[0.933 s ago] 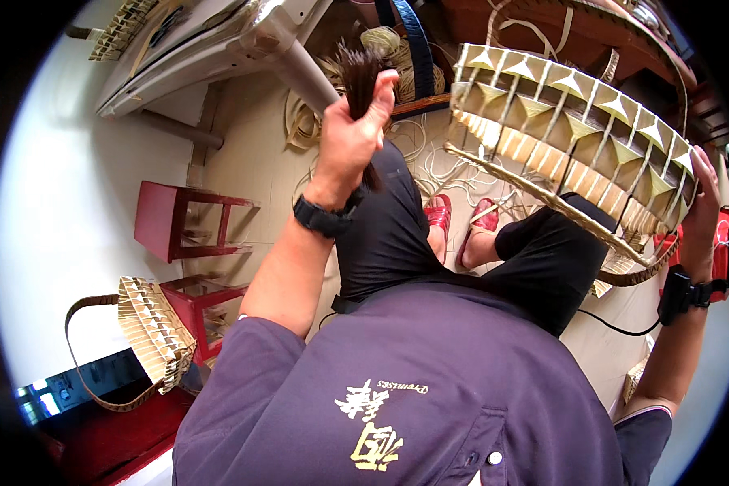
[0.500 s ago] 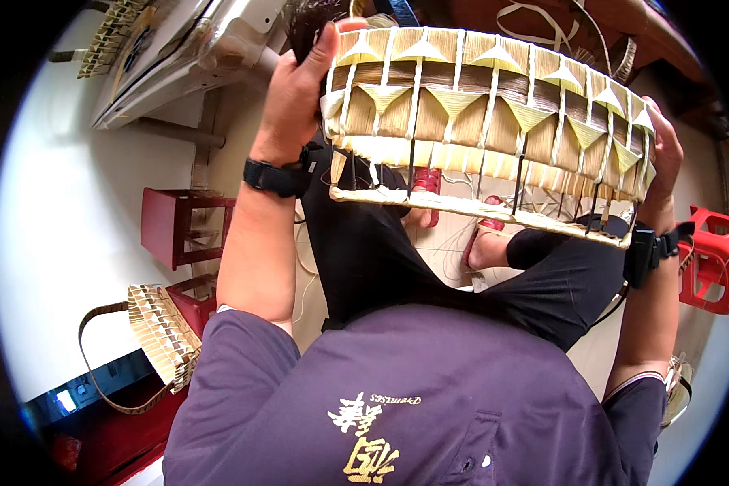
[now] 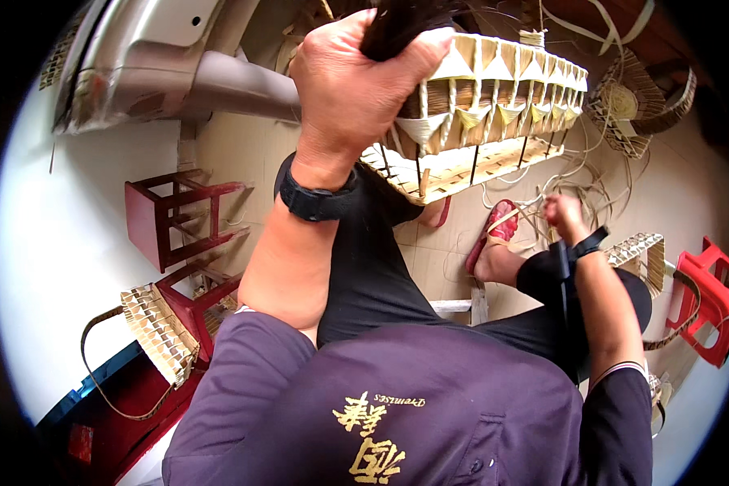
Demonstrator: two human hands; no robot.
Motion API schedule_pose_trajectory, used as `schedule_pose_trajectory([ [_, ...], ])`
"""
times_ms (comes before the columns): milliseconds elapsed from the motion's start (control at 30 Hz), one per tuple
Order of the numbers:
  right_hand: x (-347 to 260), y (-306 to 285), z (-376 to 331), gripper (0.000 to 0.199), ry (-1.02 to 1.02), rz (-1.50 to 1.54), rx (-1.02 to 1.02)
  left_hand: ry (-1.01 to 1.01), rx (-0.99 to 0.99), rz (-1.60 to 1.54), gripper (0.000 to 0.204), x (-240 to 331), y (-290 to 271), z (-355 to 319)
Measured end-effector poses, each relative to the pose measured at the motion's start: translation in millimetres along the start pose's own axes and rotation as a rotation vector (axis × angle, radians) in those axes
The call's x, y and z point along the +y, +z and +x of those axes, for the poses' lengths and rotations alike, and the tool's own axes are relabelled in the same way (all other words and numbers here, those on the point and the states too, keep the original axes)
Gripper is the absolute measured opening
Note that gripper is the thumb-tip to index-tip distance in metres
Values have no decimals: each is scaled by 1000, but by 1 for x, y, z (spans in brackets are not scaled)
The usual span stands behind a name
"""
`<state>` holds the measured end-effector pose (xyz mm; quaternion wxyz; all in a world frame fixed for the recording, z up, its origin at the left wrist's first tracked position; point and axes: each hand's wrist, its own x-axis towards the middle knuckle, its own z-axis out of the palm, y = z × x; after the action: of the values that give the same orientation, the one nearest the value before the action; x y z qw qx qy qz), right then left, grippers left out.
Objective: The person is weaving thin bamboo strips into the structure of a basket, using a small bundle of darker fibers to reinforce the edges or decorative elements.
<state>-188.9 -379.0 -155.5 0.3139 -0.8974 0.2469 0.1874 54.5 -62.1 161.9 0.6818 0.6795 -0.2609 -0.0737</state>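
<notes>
My left hand (image 3: 348,93) grips the near left end of a woven basket (image 3: 494,97), its thumb lying over the corner. Pale and brown strips make up the basket's wall, with folded triangles along two rows and white twisted cords across them. Thin dark rods join that wall to a flat pale woven panel (image 3: 494,166) below. A dark hair-like tuft (image 3: 405,24) hangs in front of my left fingers and partly hides them. Away from the basket, above my right knee, my right hand (image 3: 567,217) has its fingers curled; whether anything is in them is not clear.
Loose pale strips (image 3: 595,190) lie tangled on the floor beyond my feet. Another woven piece (image 3: 624,101) lies at far right. A handled basket (image 3: 640,255) sits near a red plastic stool (image 3: 705,300). At left are dark red stools (image 3: 170,223) and another handled basket (image 3: 160,332).
My right hand has let go of the basket's right end and come down toward my right knee. My left hand has moved right, and the basket has turned, its right end now farther away.
</notes>
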Motion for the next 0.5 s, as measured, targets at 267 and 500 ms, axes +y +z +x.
schedule_pose_trajectory([
  [267, -8, 214, -24, 26, -615, -202, -186, -84, 48, 134, 13, -1, -5, 12],
  [500, -7, 332, -35, 24, -837, -405, -303, -240, 20, 169, 13, 7, -15, -3],
])
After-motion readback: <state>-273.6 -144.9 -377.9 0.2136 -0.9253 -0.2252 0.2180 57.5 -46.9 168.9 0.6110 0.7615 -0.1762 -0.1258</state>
